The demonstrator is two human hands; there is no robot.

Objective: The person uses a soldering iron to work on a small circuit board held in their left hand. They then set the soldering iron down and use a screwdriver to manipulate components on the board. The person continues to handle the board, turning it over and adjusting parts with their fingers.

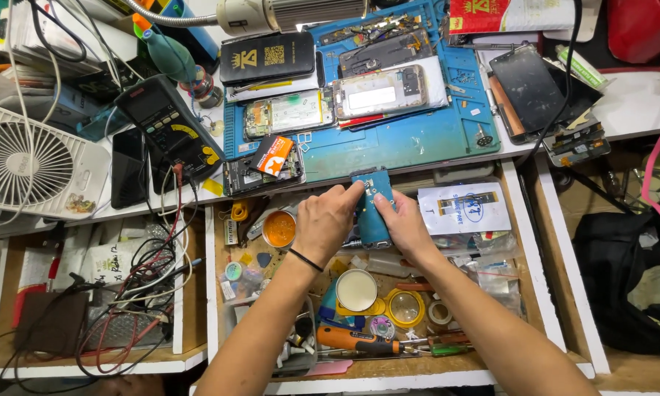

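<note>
Blue opened phone (374, 209), upright, circuitry apparently exposed, above open drawer, held in both hands.

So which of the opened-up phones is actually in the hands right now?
The blue phone over the open drawer, gripped between left hand and right hand. The other opened phones lie untouched on the blue mat.
</note>
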